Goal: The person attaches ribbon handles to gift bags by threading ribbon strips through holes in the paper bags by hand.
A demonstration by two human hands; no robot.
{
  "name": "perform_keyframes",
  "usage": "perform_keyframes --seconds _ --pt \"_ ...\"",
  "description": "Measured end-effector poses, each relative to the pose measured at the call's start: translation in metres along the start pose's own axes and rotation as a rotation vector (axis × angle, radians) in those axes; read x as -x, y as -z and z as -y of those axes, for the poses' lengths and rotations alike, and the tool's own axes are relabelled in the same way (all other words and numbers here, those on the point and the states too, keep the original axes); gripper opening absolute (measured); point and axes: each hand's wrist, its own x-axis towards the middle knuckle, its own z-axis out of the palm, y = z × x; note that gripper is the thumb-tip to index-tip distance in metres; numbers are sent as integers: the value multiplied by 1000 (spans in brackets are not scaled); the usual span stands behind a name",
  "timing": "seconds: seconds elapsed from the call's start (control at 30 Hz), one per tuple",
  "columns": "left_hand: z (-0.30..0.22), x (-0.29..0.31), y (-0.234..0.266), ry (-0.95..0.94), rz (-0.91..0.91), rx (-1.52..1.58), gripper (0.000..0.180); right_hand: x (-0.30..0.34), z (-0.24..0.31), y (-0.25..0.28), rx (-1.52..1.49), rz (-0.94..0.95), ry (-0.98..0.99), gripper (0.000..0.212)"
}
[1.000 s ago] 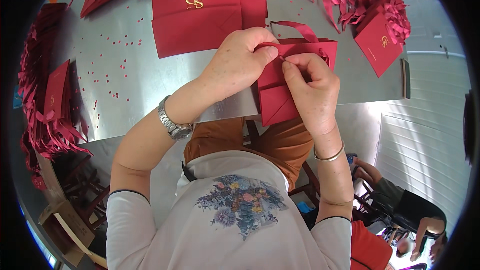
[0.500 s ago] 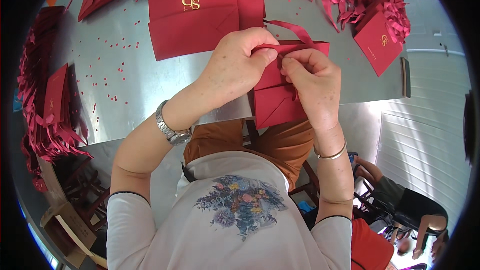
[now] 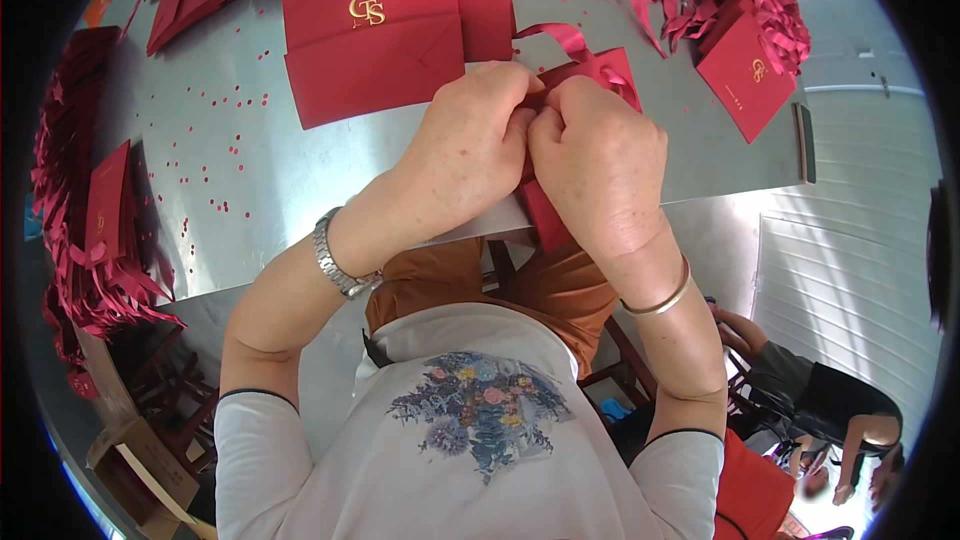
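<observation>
A red paper gift bag (image 3: 545, 215) hangs over the table's near edge, largely covered by my hands. From its top edge loops a red ribbon handle (image 3: 562, 36). My left hand (image 3: 475, 145) is closed at the bag's top edge, thumb and forefinger pinching it. Right beside it, my right hand (image 3: 602, 160) is curled closed, its knuckles up and its thumb against the left one's. What its fingertips grip is hidden between the two hands.
Flat red bags (image 3: 375, 60) lie stacked on the metal table (image 3: 390, 155), with more at far left. Ribboned bags are heaped on the right (image 3: 745, 75) and left (image 3: 105, 205). Small red paper dots (image 3: 225, 205) are scattered about. A cardboard box (image 3: 150, 480) and a person (image 3: 840, 405) are lower down.
My hands have drawn together, and my right hand has rolled over so its back faces up. The bag has tilted, its upper right corner shifting up and left.
</observation>
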Motion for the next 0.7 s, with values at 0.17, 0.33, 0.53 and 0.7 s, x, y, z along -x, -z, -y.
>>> perform_keyframes --seconds 0.17,0.33,0.53,0.7 --pt "2 -1 -2 -107 -62 28 15 -12 -5 3 -234 99 -207 10" --pt "-3 1 -1 74 -20 78 16 -14 -16 6 -557 301 -435 10" --pt "7 -5 1 246 -15 405 10 -1 -9 -2 40 -5 88 8" --pt "7 -4 2 315 -1 503 10 -1 -10 2 -418 58 -236 5"
